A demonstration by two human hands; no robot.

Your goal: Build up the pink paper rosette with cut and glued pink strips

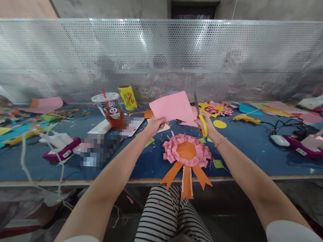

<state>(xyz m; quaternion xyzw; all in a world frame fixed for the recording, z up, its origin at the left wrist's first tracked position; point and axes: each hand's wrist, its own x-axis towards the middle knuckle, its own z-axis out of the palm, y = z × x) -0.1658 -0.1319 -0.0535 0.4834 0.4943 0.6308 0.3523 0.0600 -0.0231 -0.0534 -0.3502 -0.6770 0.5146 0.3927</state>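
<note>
My left hand (156, 125) is closed on the lower left corner of a sheet of pink paper (173, 106), which is raised above the table. Yellow-handled scissors (203, 125) are gripped in my right hand (207, 125), blades pointing up and away, just right of the sheet. Below and between my hands lies a paper rosette (187, 150) with pink pleats, an orange centre and orange ribbon tails hanging over the table's front edge. Another pink piece of paper (189, 118) lies partly hidden behind the sheet. A yellow paper oval (220, 124) is beside my right hand.
A plastic cup of brown drink (115, 113) and a yellow can (127, 97) stand at left. Purple power strips (62, 150) with cables lie on both sides. A yellow glue gun (247, 119) lies at right. A perforated metal screen (154, 49) borders the blue table (240, 156).
</note>
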